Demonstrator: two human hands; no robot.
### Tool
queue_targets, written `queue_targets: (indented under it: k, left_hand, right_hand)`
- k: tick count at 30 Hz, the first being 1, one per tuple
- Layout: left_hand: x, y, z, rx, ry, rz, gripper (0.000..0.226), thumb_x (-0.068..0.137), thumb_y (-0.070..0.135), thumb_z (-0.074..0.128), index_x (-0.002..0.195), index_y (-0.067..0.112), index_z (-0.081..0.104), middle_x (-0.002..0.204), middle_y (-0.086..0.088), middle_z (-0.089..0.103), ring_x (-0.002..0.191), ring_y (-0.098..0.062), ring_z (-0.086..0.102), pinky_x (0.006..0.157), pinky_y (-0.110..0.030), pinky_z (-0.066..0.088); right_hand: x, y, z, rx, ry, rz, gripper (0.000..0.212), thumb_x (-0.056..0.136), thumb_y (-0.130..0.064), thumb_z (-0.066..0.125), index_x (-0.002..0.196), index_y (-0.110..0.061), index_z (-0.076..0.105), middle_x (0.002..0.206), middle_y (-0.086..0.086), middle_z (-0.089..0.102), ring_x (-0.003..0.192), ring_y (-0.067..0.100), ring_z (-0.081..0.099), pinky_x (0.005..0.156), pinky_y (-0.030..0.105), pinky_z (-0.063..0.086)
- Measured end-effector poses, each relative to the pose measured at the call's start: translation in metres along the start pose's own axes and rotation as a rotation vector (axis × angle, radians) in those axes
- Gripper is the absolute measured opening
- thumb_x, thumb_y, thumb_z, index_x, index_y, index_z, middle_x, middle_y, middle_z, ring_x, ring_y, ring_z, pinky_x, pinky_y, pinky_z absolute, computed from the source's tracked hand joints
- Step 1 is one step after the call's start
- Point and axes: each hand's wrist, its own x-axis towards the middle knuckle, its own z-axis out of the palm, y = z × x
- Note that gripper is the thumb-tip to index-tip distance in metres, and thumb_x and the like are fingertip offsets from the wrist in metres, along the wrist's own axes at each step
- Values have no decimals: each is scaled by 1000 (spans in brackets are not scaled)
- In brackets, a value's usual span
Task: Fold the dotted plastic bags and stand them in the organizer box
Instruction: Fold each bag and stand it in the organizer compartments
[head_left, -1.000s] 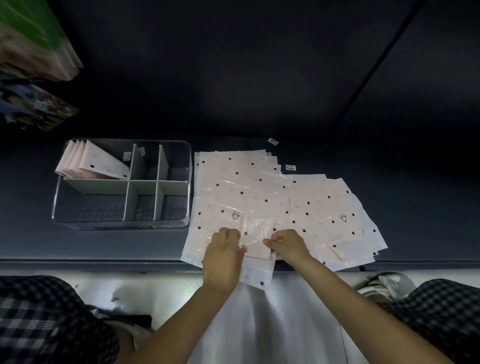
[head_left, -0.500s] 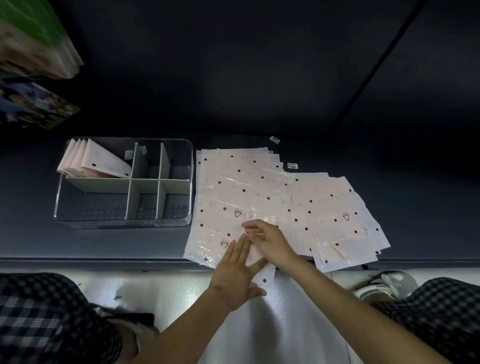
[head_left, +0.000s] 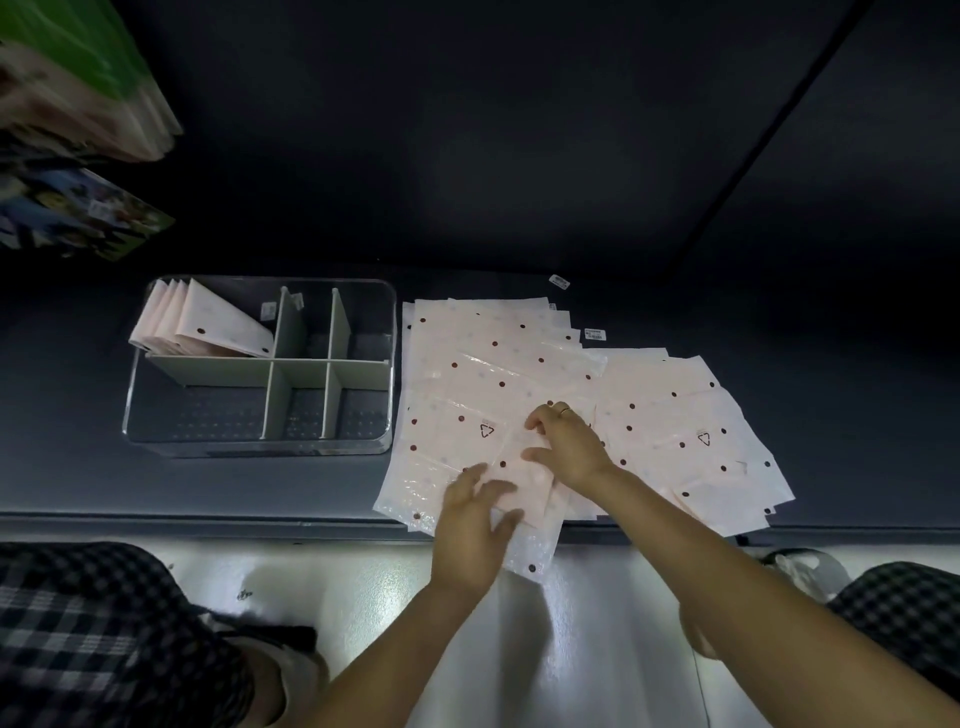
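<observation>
Mid-fold on the top bag (head_left: 519, 470): left hand (head_left: 475, 525) presses flat with spread fingers, right hand (head_left: 569, 447) pinches the flap, crease comes next.

A dark shelf surface (head_left: 218, 493) spans the middle of the frame, with a dark panel (head_left: 467, 130) behind it. Two small white labels (head_left: 559, 281) (head_left: 594, 334) lie on the surface right of center. Blurred colourful packages (head_left: 78, 104) occupy the upper left; a glossy light floor (head_left: 363, 587) fills the bottom center.
</observation>
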Motion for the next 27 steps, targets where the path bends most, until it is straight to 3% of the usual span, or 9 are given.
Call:
queue_targets:
  k: [5, 7, 10, 14, 16, 18, 21, 24, 27]
  left_hand:
    - [19, 13, -5, -220, 10, -300, 53, 81, 10, 71, 127, 18, 47, 118, -7, 50, 86, -15, 51, 75, -19, 40]
    - [27, 17, -8, -279, -48, -385, 63, 78, 12, 75, 131, 16, 40, 112, -6, 51, 85, -15, 50, 72, -18, 36]
    - [35, 22, -14, -306, -62, -453, 68, 75, 16, 78, 131, 12, 39, 106, -9, 55, 100, -24, 54, 80, -23, 39]
    - [37, 37, -33, -613, -4, -557, 23, 78, 1, 71, 97, 4, 59, 100, -29, 62, 96, -31, 64, 79, -34, 49]
    - [39, 47, -48, -690, -40, -529, 10, 81, 2, 68, 79, 8, 61, 84, -14, 66, 73, -19, 63, 60, -23, 48]
    - [44, 57, -71, -685, -34, -437, 3, 85, 5, 66, 89, 5, 66, 87, -8, 68, 65, -14, 58, 57, -19, 48]
    - [51, 65, -124, -277, 10, -163, 7, 89, 14, 64, 89, 8, 66, 92, -12, 71, 77, -23, 64, 72, -33, 53]
    - [51, 67, -190, 463, -34, 162, 22, 91, 27, 56, 73, 18, 48, 77, -5, 63, 80, -29, 62, 63, -34, 48]
    - [44, 61, -241, 882, -109, 399, 10, 94, 31, 48, 94, 24, 54, 96, -1, 65, 91, -28, 62, 61, -30, 38]
  right_hand:
    - [10, -1, -10, -18, -145, 106, 34, 86, -29, 66, 114, -12, 55, 114, 9, 57, 117, 25, 41, 95, 33, 39]
    - [12, -2, -16, 16, -161, 103, 27, 87, -28, 65, 109, -13, 60, 107, 5, 57, 114, 25, 43, 95, 31, 35]
    - [7, 0, -27, 416, -152, 167, 13, 89, -20, 64, 95, -11, 57, 97, 3, 54, 94, 21, 50, 81, 30, 40]
    - [-8, -1, -46, 953, -186, 241, 12, 93, -17, 58, 97, -6, 55, 93, 7, 62, 81, 17, 60, 71, 26, 48]
    - [-15, -9, -53, 1135, -171, 262, 10, 94, -17, 56, 97, -8, 58, 93, 6, 66, 83, 15, 64, 69, 25, 51]
    - [-21, -23, -56, 1197, -147, 266, 7, 93, -19, 57, 98, -13, 58, 98, 6, 65, 85, 14, 63, 68, 23, 51]
    - [-24, -52, -59, 857, 80, 190, 31, 86, -22, 67, 112, -16, 50, 117, 2, 54, 97, 13, 54, 80, 25, 44]
    - [-28, -96, -69, 386, 253, -122, 63, 79, -27, 74, 132, -24, 41, 119, -12, 46, 112, 10, 39, 93, 26, 36]
    - [-34, -155, -70, 114, 145, -415, 44, 81, -36, 70, 122, -32, 54, 105, -18, 56, 105, 5, 45, 84, 25, 39]
